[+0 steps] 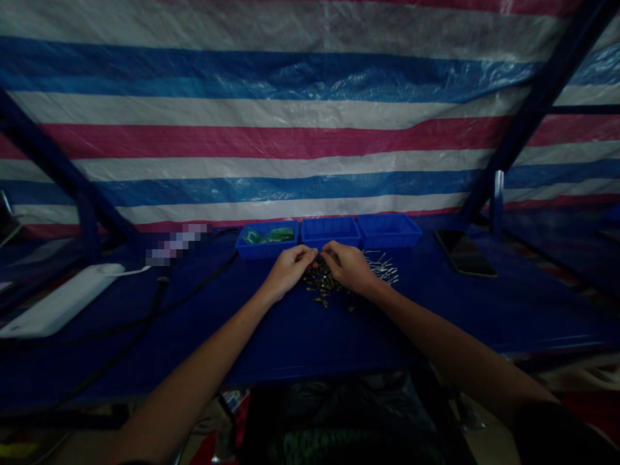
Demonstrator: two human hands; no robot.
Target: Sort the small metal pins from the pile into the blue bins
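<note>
Worktable (271, 352) fittings and effects, blue ground
Plastic sheet (290, 142), striped red, white and blue, wrinkled, glossy, across upper frame; blue beams, two, diagonal, one at left (62, 165), one at upper right (526, 116); phone (465, 252), flat, dark-faced, right of centre; short post (497, 203), upright, just beyond it; white power strip (62, 303), aslant, far left, white cord (130, 272) at upper end; black cable (194, 294), trailing nearby

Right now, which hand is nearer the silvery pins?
Right. The right hand is just left of the silvery pins; the left hand is farther left.
</note>
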